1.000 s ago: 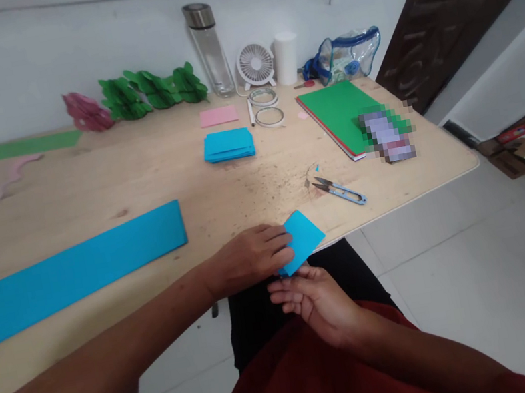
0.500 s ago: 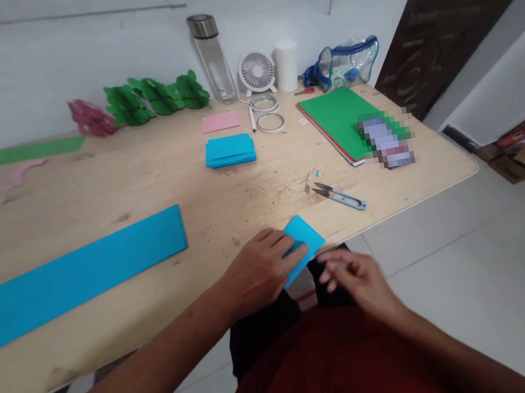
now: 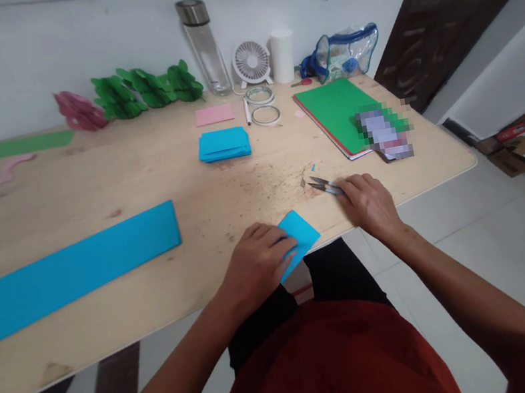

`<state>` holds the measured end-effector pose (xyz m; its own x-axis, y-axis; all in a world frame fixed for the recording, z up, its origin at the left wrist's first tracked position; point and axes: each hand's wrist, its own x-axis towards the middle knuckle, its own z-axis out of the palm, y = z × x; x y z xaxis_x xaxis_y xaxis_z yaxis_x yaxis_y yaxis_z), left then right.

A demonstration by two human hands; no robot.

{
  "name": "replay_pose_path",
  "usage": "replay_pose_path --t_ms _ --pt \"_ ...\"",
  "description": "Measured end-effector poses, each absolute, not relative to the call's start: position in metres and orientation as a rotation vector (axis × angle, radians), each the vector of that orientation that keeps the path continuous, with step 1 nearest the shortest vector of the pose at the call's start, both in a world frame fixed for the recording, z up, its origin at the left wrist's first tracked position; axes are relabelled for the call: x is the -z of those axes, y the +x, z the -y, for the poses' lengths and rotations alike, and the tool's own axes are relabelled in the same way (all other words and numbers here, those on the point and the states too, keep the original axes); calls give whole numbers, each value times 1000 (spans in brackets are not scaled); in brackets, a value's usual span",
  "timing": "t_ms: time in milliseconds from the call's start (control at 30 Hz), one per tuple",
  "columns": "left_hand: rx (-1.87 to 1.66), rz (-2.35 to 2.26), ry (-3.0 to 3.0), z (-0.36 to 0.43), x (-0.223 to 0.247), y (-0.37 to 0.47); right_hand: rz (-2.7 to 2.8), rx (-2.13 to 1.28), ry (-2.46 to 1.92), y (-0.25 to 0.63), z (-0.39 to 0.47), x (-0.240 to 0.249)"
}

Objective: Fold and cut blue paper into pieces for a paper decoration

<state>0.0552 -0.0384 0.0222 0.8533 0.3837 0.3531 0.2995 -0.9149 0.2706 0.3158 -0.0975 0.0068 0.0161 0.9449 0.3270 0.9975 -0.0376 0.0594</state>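
My left hand point(image 3: 262, 254) is closed on a small folded piece of blue paper point(image 3: 302, 230) at the table's front edge. One corner of the paper reaches past the edge. To the right, my right hand point(image 3: 369, 201) has its fingers closed over the handle of the thread snips point(image 3: 324, 185). The snips lie low at the tabletop, blades pointing left and slightly apart; their handle is hidden under my fingers. A stack of blue paper pieces point(image 3: 224, 145) sits farther back, and a long blue paper strip point(image 3: 77, 273) lies at the left.
Behind are pink paper point(image 3: 214, 115), tape rolls point(image 3: 266, 116), a white pen point(image 3: 247, 111), a small fan point(image 3: 252, 63), a glass bottle point(image 3: 210, 56) and green paper shapes point(image 3: 115, 97). At right, a pixelated object point(image 3: 386, 134) rests on green sheets point(image 3: 338, 108). Wooden table point(image 3: 102, 184).
My right hand has moved up and right from beside the blue paper to the thread snips and closed on their handle. My left hand keeps hold of the paper. The view has shifted slightly.
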Motion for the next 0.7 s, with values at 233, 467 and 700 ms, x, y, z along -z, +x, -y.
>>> replay_pose_path --t_ms 233,467,700 --pt "-683 -533 2743 37 -19 54 1916 343 -2155 324 85 -5" --pt "-661 -597 2638 35 -19 56 1289 -456 -1964 306 130 -28" --pt "-660 -605 2641 35 -20 58 1066 -1049 -1829 269 199 -21"
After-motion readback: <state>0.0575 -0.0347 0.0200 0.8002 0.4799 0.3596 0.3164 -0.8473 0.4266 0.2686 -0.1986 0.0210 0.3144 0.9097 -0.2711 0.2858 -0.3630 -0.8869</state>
